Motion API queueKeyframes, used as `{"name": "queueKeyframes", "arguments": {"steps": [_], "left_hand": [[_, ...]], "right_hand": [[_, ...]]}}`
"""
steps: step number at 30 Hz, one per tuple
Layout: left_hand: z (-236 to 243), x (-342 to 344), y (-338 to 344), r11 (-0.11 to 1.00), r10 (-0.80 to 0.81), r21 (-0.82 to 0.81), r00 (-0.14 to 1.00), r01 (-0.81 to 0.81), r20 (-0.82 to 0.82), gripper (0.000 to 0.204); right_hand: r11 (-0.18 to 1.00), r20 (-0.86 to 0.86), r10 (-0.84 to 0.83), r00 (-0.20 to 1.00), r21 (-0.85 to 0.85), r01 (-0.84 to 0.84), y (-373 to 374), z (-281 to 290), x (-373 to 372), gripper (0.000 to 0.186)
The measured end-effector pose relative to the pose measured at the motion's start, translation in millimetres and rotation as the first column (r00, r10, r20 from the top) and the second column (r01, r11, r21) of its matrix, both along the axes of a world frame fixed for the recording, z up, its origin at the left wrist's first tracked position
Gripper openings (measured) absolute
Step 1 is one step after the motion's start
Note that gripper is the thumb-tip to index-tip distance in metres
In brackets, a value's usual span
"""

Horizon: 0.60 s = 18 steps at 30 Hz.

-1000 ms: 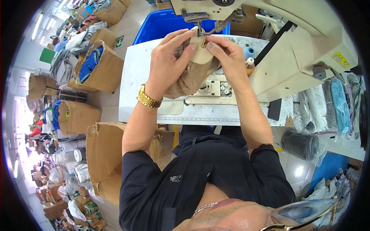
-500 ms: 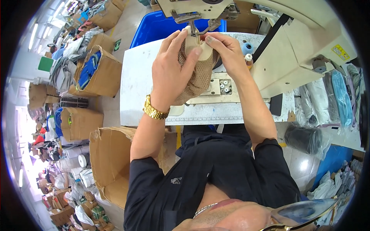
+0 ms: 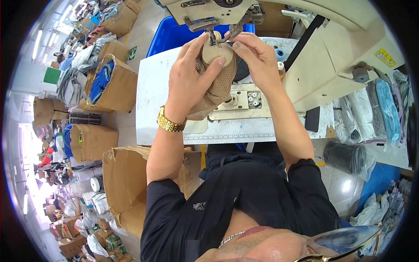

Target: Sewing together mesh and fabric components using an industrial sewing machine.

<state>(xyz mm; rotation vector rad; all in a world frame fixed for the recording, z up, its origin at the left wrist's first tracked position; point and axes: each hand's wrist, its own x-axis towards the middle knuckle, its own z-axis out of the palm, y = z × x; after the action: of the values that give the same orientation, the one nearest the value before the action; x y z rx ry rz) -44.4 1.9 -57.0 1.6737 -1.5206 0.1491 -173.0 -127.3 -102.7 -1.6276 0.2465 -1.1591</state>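
A tan mesh fabric piece (image 3: 221,84) with a smooth cream panel (image 3: 214,53) sits under the needle and presser foot (image 3: 213,40) of a cream sewing machine (image 3: 297,83). My left hand (image 3: 192,72) grips its left side, thumb pressed on the cream panel and fingers reaching up beside the foot. On the other side, my right hand (image 3: 258,59) pinches the upper right edge between thumb and curled fingers. The mesh hangs down toward me in a loose pouch shape. Fingertips of both hands are partly hidden behind the fabric and machine parts.
The white machine table (image 3: 159,96) has a ruler strip along its near edge. Behind it stands a blue bin (image 3: 174,32). A blue thread spool (image 3: 280,54) is right of my right hand. An open cardboard box (image 3: 126,183) stands left of my body; wrapped fabric rolls (image 3: 349,157) lie at right.
The mesh piece has shifted slightly left and turned under the foot, both hands moving with it. More of the metal plate below the mesh shows. My grip looks the same.
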Motion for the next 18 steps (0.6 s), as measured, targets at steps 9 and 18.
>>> {"name": "queueKeyframes", "arguments": {"steps": [9, 18], "left_hand": [[7, 17, 4, 0.987, -0.145, 0.05, 0.985, 0.15, -0.092, 0.055], [13, 16, -3, 0.984, -0.148, 0.082, 0.984, 0.157, -0.102, 0.056]], "right_hand": [[0.963, 0.076, 0.27, 0.96, -0.046, -0.267, 11, 45, -53, 0.032], [0.85, -0.032, -0.33, 0.943, -0.443, 0.283, -4, 103, -172, 0.031]]}}
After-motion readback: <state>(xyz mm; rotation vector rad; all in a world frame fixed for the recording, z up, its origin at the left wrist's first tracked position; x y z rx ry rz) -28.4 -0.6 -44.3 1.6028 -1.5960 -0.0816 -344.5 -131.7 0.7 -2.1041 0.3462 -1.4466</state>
